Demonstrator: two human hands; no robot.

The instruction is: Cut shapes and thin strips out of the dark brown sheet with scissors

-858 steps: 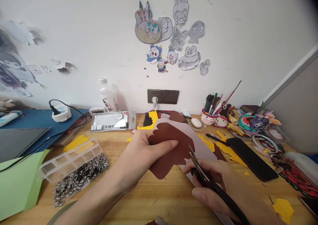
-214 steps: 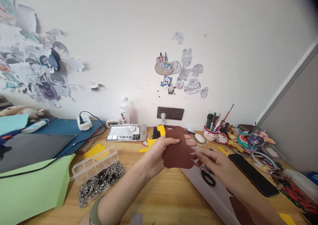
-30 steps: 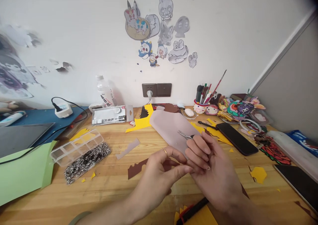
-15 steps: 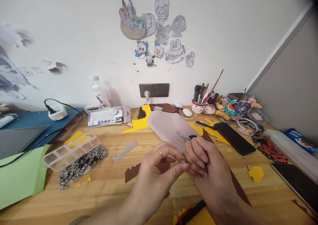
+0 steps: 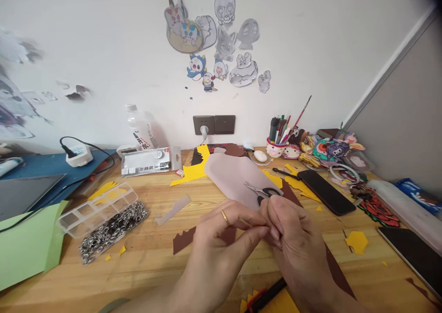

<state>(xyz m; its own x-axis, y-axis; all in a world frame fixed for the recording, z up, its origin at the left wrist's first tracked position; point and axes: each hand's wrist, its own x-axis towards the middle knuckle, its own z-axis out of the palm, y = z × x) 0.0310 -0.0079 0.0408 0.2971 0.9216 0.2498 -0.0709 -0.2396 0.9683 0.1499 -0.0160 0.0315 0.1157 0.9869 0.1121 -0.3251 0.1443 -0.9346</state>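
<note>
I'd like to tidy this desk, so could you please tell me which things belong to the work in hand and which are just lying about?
In use: left hand and right hand, pinched together over the brown paper; small scissors on the pale sheet beside them.
Lying about: compartment box, metal rings, green paper, phone, pen cup, bottle.

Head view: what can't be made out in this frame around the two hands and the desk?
Whatever the left hand and right hand pinch between them: hidden by their own fingers.
The brown paper scrap: its right part lies under the left hand.
The black-and-red tool: cut off by the bottom edge, covered by the right wrist.
The wall pictures at far left: blurred.
The bottle label: too small to read.
</note>
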